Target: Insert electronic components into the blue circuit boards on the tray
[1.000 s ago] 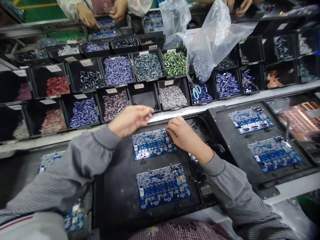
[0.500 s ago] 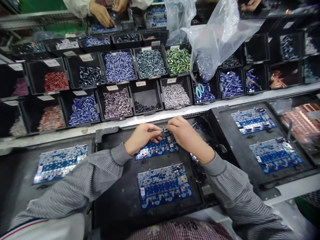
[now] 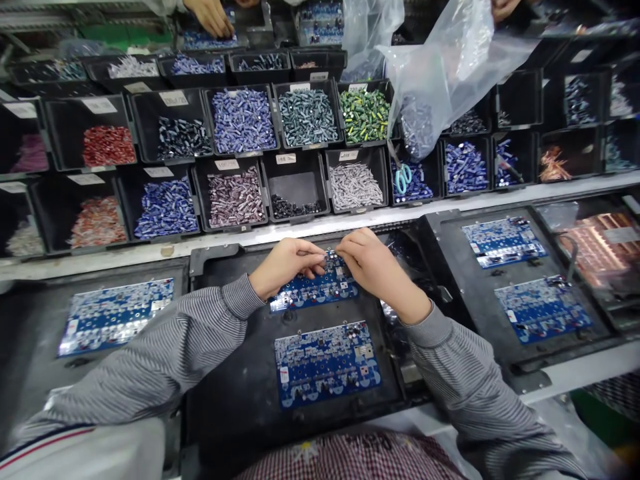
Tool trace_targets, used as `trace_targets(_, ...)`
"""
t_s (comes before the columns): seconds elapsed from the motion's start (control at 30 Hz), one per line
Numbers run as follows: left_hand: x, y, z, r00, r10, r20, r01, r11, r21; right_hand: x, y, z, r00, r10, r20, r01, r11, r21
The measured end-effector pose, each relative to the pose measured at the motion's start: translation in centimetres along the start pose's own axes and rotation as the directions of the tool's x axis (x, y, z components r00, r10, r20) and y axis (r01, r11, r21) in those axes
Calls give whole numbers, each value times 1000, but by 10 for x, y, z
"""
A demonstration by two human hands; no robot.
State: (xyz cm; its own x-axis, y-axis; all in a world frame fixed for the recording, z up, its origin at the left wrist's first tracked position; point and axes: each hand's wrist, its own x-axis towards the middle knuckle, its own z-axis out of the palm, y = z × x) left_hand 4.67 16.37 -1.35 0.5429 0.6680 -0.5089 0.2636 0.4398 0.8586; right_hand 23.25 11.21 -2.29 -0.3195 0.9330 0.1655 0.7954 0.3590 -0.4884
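Note:
Both my hands are over the upper blue circuit board (image 3: 320,293), at its far edge. My left hand (image 3: 287,265) comes in from the left, thumb and forefinger pinched together; whatever is between them is too small to make out. Facing it from the right, my right hand (image 3: 367,263) has its fingertips pressed together at the board's top right components, and its fingers hide what they grip. A second blue circuit board (image 3: 325,363) lies flat nearer to me on the same black tray (image 3: 235,400), with a small white label on its left side.
Beyond the white rail (image 3: 250,235) stand rows of black bins with coloured components, such as purple ones (image 3: 235,200) and white ones (image 3: 355,185). Turquoise-handled scissors (image 3: 403,179) hang below a plastic bag (image 3: 440,73). More boards lie left (image 3: 117,317) and right (image 3: 543,308). A co-worker's hand (image 3: 213,17) shows opposite.
My hands stay pinched at the same board edge, with only slight finger movement. The view has shifted a little. Opposite, the co-worker's hands now sit higher in the picture, partly cut off.

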Motion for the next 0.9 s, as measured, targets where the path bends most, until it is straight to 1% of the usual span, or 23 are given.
trace_targets(0.13,1,-1,-1,1000,13,18,-14,1000,7,-2,5,1,1000,-25,-4,25,998,54)
trace_targets(0.27,0,0,-1,1000,0,17,-1,1000,9,-3,9,3,999,-7,-35,10,996,86)
trace_targets(0.37,-2,3,0,1000,2,17,-2,1000,1,-3,6,-1,998,2,-55,3,996,87)
trace_targets(0.5,-4,4,-1,999,-15,46,20,993,-120,-6,-1,-11,991,40,-127,-26,994,110)
trace_targets(0.6,-4,3,-1,998,-36,54,45,982,-185,-8,-2,-14,986,64,-153,-43,990,132)
trace_targets(0.73,-2,2,-2,999,-32,44,39,986,-161,-6,1,-10,993,43,-109,-31,993,113)
trace_targets(0.9,-2,3,-1,999,-25,38,29,994,-104,0,3,-6,997,59,-52,-55,996,74)
